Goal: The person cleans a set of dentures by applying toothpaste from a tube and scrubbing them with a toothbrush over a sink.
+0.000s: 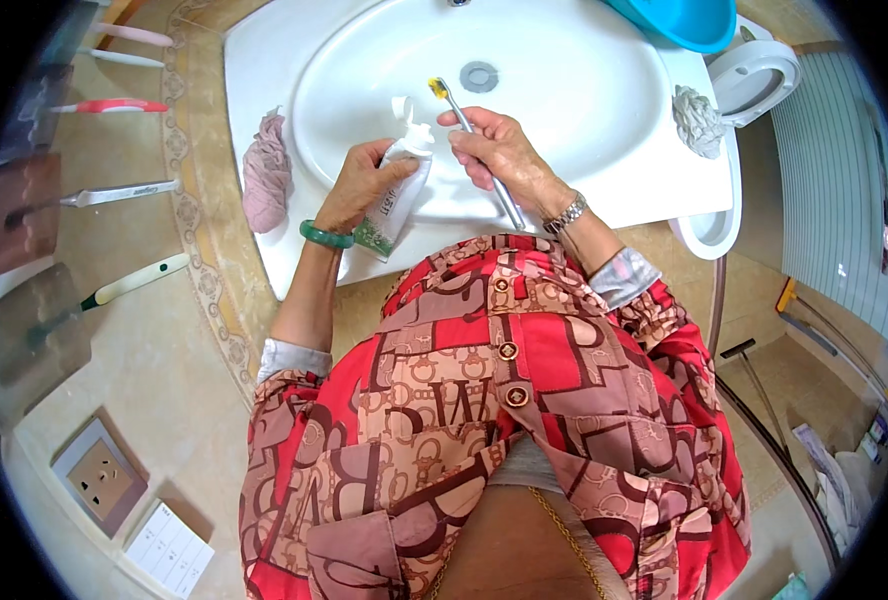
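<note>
My left hand (365, 184) grips a white and green toothpaste tube (397, 196), its neck pointing up and away from me. The tube's white flip cap (403, 110) hangs open. In my right hand (505, 154) is a toothbrush with a grey handle (505, 202), held between thumb and fingers. Its yellow-tipped head (438, 88) points toward the drain, a little apart from the tube's mouth. Whether paste lies on the bristles is not clear. Both hands are over the near rim of the white washbasin (586, 150), whose round drain (479, 76) lies beyond them.
A crumpled pink cloth (267, 176) lies on the counter's left; a grey cloth (696, 121) sits at the right. A blue basin (684, 22) stands at the back right, near a toilet (755, 75). Several toothbrushes (125, 193) hang in holders on the left wall, above a socket (100, 476).
</note>
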`<state>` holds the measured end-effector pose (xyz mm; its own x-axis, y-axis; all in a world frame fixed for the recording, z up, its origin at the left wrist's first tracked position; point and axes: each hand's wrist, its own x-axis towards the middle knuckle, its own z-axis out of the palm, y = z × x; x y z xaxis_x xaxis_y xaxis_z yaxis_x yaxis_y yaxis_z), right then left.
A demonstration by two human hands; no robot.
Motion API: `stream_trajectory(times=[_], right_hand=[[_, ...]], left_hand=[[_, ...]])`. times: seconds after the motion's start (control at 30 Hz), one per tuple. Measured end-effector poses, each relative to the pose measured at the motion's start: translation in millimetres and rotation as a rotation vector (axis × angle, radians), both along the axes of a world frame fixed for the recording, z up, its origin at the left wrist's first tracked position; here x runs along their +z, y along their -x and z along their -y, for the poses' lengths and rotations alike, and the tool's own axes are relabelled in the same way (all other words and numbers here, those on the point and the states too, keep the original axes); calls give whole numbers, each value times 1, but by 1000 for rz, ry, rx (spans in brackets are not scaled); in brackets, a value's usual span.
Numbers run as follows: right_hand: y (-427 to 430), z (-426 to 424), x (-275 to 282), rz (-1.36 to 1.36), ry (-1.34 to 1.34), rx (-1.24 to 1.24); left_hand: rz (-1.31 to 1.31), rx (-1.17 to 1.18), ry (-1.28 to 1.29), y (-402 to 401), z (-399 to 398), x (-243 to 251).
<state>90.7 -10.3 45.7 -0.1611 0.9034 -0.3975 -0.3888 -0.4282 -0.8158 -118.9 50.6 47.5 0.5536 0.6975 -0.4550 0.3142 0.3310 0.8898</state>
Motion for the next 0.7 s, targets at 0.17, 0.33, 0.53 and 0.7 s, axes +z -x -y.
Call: stream_trajectory(times=[0.17, 0.33, 0.53, 0.7], right_hand=[[8, -7, 6, -104, 10, -10], [9, -7, 0, -120, -6, 10], [8, -5, -2, -86, -45, 45], [8, -2, -1, -83, -44, 38]], left_hand=[[2, -50, -27, -5, 2, 6], [10, -21, -23, -6, 6, 6], [17, 12, -18, -4, 11, -2], [41, 30, -16, -7, 13, -2]])
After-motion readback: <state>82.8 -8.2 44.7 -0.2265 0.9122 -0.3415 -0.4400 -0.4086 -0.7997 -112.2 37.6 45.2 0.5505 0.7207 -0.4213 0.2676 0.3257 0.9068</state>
